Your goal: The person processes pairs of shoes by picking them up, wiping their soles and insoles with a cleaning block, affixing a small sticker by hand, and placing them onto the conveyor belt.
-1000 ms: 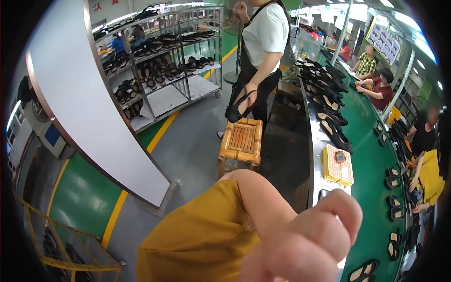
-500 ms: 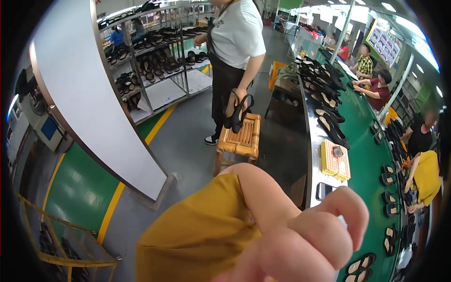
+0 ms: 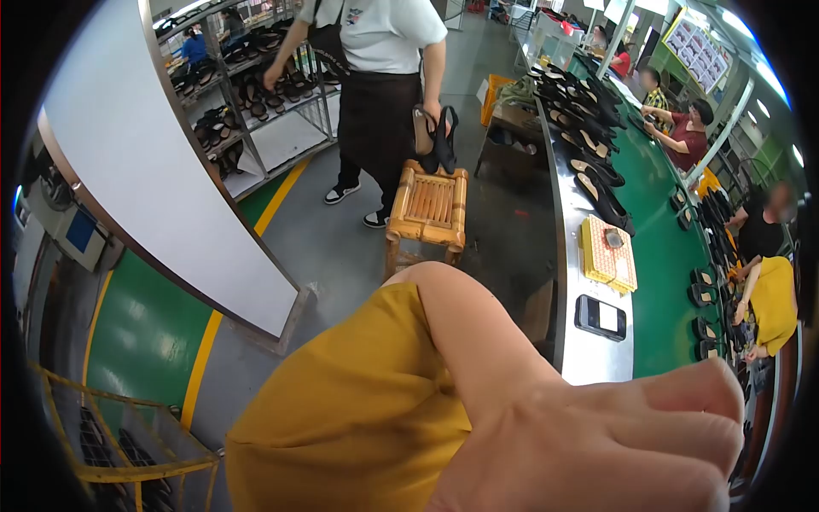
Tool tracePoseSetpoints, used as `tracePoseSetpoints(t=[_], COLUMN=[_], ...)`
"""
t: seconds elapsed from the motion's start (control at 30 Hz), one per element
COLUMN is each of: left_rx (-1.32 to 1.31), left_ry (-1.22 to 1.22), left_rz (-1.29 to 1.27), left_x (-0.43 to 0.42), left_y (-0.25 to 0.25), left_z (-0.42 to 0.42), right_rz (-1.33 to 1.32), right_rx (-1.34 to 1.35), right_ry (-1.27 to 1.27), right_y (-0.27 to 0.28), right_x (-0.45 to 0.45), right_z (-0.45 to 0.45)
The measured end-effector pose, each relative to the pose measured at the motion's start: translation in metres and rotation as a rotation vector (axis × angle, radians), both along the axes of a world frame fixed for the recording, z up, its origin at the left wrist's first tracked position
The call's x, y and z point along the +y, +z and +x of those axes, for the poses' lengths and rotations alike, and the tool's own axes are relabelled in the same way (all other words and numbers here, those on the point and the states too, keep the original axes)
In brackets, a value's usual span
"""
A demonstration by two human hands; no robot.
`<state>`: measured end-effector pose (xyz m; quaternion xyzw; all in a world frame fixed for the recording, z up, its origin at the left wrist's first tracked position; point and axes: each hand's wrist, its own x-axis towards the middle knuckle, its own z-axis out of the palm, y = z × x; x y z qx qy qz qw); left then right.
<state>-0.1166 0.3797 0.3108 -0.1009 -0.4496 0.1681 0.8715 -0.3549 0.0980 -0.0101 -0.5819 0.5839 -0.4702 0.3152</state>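
My left hand [image 3: 606, 439] is large and close to the camera at the lower right, its back towards me. Its fingers bend away together, and their tips are hidden, so I cannot make out what they hold, if anything. The bare forearm comes out of a mustard-yellow sleeve [image 3: 341, 418]. Just above the hand, a dark-framed phone [image 3: 601, 317] lies on the metal edge of the green worktable [image 3: 661, 307]. Beyond it sits a yellow patterned box [image 3: 608, 253] with a small object on top. My right hand is out of sight.
A co-worker [image 3: 375, 94] in a dark apron holds black shoes [image 3: 436, 141] over a bamboo stool [image 3: 426, 205]. Shoe racks [image 3: 247, 94] stand behind. A white pillar [image 3: 171, 188] rises at left, above a yellow-framed cart [image 3: 128, 469]. More people work along the table.
My left hand has swung right and turned, showing more of its back. The co-worker has shifted left in view, now reaching towards the rack. More of the phone shows.
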Motion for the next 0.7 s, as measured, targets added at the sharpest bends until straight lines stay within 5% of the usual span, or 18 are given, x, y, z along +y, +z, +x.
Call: tracePoseSetpoints(t=[0.3, 0.5, 0.7], left_rx=[0.108, 0.156, 0.065], left_ry=[-0.051, -0.077, -0.054], left_rz=[-0.093, -0.152, 0.143], left_x=[-0.013, -0.006, -0.005], left_y=[0.0, 0.004, -0.005], left_z=[0.0, 0.019, 0.023], right_rz=[0.055, -0.142, -0.074], right_rx=[0.035, 0.04, 0.118], right_ry=[-0.033, -0.032, -0.04], right_y=[0.032, 0.031, 0.044], right_x=[0.024, 0.028, 0.035], right_z=[0.018, 0.022, 0.024])
